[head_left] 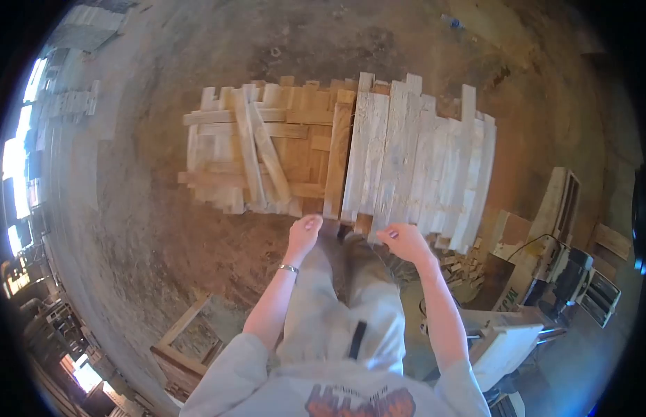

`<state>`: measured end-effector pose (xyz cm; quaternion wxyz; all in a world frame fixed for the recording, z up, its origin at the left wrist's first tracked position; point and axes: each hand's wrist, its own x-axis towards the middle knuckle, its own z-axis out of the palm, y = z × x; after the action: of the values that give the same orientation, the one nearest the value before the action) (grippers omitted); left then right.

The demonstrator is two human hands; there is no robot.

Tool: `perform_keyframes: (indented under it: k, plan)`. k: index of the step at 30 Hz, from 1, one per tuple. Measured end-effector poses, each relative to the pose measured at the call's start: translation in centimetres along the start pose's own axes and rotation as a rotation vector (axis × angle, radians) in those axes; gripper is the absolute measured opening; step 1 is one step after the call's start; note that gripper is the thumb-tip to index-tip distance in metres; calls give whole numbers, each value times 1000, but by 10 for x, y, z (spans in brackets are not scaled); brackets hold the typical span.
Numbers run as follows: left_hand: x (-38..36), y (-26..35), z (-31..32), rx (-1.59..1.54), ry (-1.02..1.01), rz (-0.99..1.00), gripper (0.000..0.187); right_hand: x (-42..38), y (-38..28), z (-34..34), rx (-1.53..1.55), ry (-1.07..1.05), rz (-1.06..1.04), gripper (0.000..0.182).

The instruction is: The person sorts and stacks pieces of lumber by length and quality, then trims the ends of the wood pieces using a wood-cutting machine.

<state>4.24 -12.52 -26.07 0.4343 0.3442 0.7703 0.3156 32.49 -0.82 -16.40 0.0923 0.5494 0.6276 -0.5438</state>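
My left hand, with a metal band on the wrist, is closed, its fingers curled in. It is just in front of the near edge of the left wood stack. My right hand is closed too, thumb against fingers, by the near ends of the pale board stack. Whether either hand holds anything is hidden. Two loose slats lie slanting across the left stack. A brown board lies lengthwise beside the dark gap between the stacks. A short brown block end shows near my right hand.
Wood scraps lie on the floor to the right of my legs. Further right stands a machine with a cable and panels. A wooden frame is at lower left. Brown dirt floor surrounds the stacks.
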Motion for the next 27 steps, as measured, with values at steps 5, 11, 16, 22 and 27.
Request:
perform_keyframes:
  k: [5,11,16,22,27]
  plan:
    - [98,29,70,180,197,258,44,75,41,1,417,208,372,49]
    - [114,27,57,138,159,253,25,82,46,-4,537,173,485,54]
    - [89,80,14,133,83,244,19,85,41,-12,531,180,433,54]
    - [41,135,9,-132,43,397,26,80,37,-8,574,235,433,51]
    - [47,125,41,455,-162,312,25,71,46,9,545,326,378,40]
